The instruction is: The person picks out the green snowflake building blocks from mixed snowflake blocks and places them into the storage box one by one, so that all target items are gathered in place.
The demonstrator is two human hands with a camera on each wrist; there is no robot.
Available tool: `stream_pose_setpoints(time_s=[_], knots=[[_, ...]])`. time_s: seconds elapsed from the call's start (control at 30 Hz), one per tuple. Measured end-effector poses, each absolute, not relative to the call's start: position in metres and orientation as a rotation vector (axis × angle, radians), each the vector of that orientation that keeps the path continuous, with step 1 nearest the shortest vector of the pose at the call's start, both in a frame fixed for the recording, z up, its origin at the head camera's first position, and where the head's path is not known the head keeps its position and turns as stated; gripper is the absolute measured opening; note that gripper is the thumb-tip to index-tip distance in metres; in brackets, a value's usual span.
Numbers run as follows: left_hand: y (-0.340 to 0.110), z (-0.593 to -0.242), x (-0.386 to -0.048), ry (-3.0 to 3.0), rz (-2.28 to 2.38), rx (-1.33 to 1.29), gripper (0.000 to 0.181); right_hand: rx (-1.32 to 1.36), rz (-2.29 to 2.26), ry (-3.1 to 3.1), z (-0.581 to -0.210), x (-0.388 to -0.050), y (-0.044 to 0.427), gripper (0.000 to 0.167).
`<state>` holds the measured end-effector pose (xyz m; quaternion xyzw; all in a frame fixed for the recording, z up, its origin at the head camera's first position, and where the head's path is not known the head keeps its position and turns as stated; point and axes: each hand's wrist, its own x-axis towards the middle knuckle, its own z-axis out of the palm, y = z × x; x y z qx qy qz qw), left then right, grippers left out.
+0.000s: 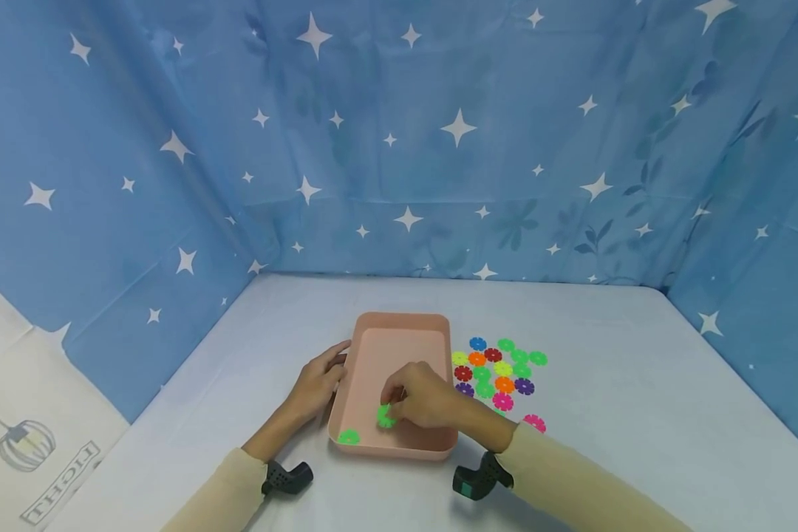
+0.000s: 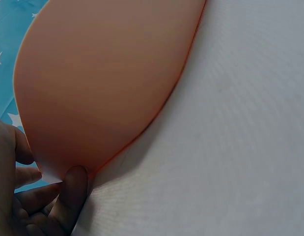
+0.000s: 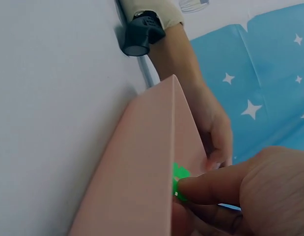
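Observation:
A shallow pink tray (image 1: 406,454) lies on the white table. My left hand (image 1: 315,383) holds the tray by its left side; in the left wrist view, the thumb (image 2: 74,191) presses low on the outer wall (image 2: 112,83) and other fingers touch the rim. Over the front part of the tray, my right hand (image 1: 422,395) pinches a green notched plastic disc (image 1: 385,417) between thumb and fingertips. The right wrist view shows this green disc (image 3: 180,181) just behind the tray wall (image 3: 142,147). Another green disc (image 1: 349,437) lies in the tray's front left corner.
Right of the tray lie several loose notched discs, among them a blue one (image 1: 477,343), an orange one (image 1: 505,384) and a purple one (image 1: 524,386). A pink disc (image 1: 535,423) lies beside the right forearm. A blue star-patterned curtain (image 1: 399,148) hangs behind the table.

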<state>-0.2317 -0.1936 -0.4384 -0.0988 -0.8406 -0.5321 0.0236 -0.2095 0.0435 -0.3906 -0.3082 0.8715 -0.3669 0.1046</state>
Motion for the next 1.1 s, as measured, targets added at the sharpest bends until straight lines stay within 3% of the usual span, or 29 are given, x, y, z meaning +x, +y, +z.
stream_pose_setpoints(time_s=[1.1], knots=[[-0.195,-0.438,-0.231,-2.615,-1.641,-0.323,0.054,-0.944,-0.852,2.582,-0.402,-0.198,0.019,0.012]])
